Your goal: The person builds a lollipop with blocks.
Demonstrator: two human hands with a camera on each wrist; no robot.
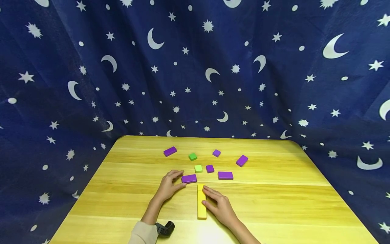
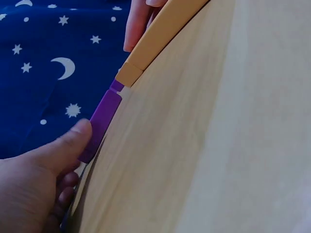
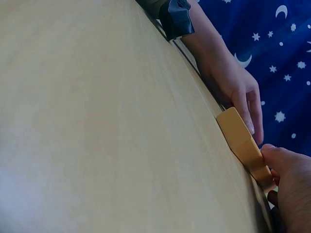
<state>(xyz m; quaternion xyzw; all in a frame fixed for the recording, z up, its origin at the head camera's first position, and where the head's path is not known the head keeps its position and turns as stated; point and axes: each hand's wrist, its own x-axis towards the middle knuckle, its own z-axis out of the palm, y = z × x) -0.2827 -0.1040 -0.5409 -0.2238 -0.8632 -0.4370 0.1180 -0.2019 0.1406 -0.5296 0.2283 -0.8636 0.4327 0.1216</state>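
Note:
In the head view a purple rectangular block [image 1: 189, 179] lies at the fingertips of my left hand [image 1: 167, 187]. Thumb and fingers stand spread on either side of its left end; in the left wrist view the thumb [image 2: 83, 129] overlaps the purple block [image 2: 103, 121]. Yellow blocks [image 1: 201, 206] lie end to end in a straight row pointing away from me, with a seam near the far end. My right hand [image 1: 221, 207] rests along their right side, fingers extended, fingertips at the far end. The right wrist view shows its thumb [image 3: 274, 154] against the yellow row [image 3: 238, 131].
Beyond the hands lie a light green block [image 1: 198, 168], a darker green block [image 1: 193, 157], small purple blocks [image 1: 210, 168] and longer purple blocks [image 1: 225, 175]. A dark blue curtain [image 1: 195, 67] with moons and stars hangs behind the wooden table [image 1: 289, 203].

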